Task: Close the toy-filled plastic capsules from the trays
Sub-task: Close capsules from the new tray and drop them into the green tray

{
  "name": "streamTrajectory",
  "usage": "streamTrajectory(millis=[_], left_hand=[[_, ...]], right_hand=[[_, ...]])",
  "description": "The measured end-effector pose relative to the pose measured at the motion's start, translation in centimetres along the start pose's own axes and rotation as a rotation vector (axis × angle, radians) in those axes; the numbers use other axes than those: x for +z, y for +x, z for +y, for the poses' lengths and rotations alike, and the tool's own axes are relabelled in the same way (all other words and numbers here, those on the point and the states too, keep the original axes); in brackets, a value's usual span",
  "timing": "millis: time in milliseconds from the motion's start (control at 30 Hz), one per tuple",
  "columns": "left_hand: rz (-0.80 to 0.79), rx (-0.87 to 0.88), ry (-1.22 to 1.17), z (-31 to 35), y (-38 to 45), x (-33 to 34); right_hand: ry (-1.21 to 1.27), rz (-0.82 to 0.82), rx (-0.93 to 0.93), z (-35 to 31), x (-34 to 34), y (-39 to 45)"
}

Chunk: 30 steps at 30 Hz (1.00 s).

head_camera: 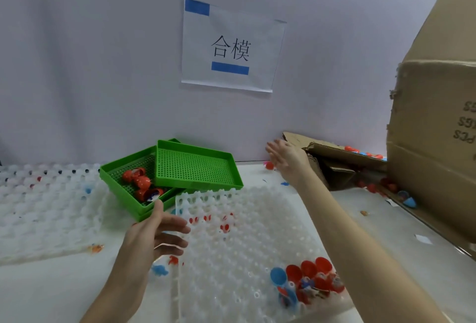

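A white table [51, 294] carries everything. At three o'clock stands a tall cardboard box [435, 142]; a smaller torn box [342, 158] lies on its side against it, with red and blue capsules spilling out. On the wall at twelve o'clock hangs a paper sign [231, 44] with two blue tape strips.

A clear dimpled tray [247, 245] fills the area from the centre toward five o'clock. At its five o'clock corner sit open capsules [309, 279], mostly red halves with one blue, with small toys among them. A second clear tray [46, 209] lies at nine o'clock.

Near the centre, two green mesh trays [195, 168] are stacked askew; the lower one holds several red capsules.

The right hand [286, 158] reaches toward the torn box at two o'clock, fingers straight, holding nothing. The left hand [159, 235] hovers at seven o'clock by the lower green tray's near corner, fingers relaxed and spread, grasping nothing.
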<state>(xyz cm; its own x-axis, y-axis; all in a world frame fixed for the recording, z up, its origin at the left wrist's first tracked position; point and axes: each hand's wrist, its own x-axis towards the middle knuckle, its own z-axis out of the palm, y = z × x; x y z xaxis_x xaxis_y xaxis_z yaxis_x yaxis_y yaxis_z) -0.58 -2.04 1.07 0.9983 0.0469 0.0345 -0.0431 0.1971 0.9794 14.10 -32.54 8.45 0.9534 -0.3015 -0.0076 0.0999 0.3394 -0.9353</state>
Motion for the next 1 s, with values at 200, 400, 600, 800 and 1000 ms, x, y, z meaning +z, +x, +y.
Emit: streamTrajectory(millis=[200,400,600,800,1000], left_hand=[[-0.005,0.011,0.055,0.0,-0.6,0.3],[0.022,0.011,0.080,-0.2,-0.7,0.5],[0.043,0.000,0.056,-0.3,-0.4,0.3],[0.029,-0.019,0.083,-0.3,-0.4,0.5],[0.028,-0.033,0.084,-0.5,-0.4,0.4]], right_hand=[[-0.844,-0.323,-0.056,2.5,-2.4,-6.5],[-1.317,-0.185,-0.263,3.9,-2.6,-4.3],[-1.545,-0.418,-0.151,5.0,0.8,1.0],[-1.848,-0.465,-0.040,4.9,3.5,2.6],[-1.627,-0.217,-0.073,4.6,2.8,2.3]])
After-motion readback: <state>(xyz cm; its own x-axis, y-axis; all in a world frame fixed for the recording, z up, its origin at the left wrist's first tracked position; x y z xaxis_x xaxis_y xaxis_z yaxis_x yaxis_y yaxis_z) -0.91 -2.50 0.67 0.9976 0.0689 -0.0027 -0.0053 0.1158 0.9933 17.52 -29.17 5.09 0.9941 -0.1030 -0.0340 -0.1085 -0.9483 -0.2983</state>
